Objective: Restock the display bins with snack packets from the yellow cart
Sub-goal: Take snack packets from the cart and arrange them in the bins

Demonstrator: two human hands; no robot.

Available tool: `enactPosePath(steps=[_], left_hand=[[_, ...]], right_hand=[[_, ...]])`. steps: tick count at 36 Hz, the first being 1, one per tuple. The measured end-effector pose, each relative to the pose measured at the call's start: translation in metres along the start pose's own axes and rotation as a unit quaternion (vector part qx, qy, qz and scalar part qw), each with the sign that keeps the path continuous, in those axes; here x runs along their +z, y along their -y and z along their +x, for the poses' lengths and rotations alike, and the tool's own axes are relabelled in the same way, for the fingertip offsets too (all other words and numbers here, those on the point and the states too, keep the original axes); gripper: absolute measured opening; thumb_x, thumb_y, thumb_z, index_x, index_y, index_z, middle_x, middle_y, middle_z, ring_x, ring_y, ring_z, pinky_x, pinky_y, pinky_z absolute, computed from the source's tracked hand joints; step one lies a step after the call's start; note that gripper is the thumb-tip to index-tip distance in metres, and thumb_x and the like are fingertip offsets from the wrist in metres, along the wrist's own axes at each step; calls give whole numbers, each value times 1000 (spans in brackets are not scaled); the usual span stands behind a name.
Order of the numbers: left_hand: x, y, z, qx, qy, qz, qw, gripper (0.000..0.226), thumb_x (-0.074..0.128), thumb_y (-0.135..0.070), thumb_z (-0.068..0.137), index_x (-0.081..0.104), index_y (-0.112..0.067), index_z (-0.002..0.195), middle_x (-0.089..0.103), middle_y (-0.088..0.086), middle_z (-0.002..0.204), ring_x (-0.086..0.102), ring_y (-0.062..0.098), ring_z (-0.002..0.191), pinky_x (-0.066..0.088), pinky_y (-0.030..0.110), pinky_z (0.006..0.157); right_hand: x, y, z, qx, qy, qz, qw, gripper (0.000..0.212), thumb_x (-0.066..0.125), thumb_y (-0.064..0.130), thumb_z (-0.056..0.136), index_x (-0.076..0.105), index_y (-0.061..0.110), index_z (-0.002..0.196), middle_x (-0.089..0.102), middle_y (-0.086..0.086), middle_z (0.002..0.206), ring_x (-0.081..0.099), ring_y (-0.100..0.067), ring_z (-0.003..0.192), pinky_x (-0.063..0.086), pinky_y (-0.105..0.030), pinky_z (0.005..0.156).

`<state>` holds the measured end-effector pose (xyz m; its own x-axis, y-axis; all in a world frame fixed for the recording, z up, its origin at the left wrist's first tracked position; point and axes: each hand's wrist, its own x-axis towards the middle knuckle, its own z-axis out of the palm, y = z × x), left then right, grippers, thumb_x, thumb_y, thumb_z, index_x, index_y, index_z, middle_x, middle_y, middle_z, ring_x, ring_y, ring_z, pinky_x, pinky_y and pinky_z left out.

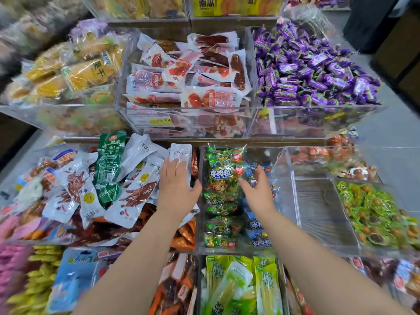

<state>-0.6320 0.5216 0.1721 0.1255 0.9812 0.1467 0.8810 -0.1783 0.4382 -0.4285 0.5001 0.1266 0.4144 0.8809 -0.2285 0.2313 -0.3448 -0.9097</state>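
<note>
Left hand (177, 186) flat on white packet (181, 153) | right hand (258, 190) spread beside green bag (223, 178) | bin wall (198, 233) between

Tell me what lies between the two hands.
The head view shows a green beef-cube bag between the left hand and the right hand, neither hand gripping it.

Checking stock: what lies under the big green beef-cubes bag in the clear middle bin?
Small green foil packets and small blue packets show below the big green beef-cubes bag in the clear acrylic bin. What lies directly beneath its middle is covered.
</note>
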Motion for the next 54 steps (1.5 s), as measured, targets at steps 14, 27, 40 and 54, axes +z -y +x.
enactPosePath(steps=[14, 27, 40, 54], left_hand=[[14, -60, -87, 16, 154, -224, 962, 3, 55, -20, 91, 57, -23, 90, 53, -8, 68, 48, 12, 60, 34, 27, 57], [95, -41, -222, -70, 588, -83, 802, 23, 47, -14, 97, 49, -14, 74, 52, 6, 66, 47, 14, 54, 36, 20, 49], [142, -52, -371, -51, 695, 78, 713, 14, 47, -9, 93, 50, -8, 80, 52, 6, 52, 42, 16, 44, 31, 20, 45], [181, -125, -474, 120, 709, 136, 682, 20, 44, -10, 98, 47, -12, 79, 47, 8, 63, 40, 14, 45, 24, 19, 47]], right_hand=[[-54, -34, -118, 25, -59, 58, 996, 19, 60, 8, 84, 64, 25, 78, 63, 2, 75, 55, -12, 70, 43, -28, 69], [-63, -191, -354, 330, -223, 125, 909, 16, 52, 5, 87, 64, -2, 79, 57, -11, 72, 48, -17, 71, 34, -24, 59], [-1, -305, -668, 596, -344, 325, 649, 31, 46, 6, 92, 42, 14, 62, 45, -3, 56, 44, -14, 47, 30, -19, 46], [-94, -344, -743, 584, -384, 375, 610, 22, 46, 5, 88, 44, 15, 69, 46, -2, 59, 42, -13, 48, 29, -22, 50]])
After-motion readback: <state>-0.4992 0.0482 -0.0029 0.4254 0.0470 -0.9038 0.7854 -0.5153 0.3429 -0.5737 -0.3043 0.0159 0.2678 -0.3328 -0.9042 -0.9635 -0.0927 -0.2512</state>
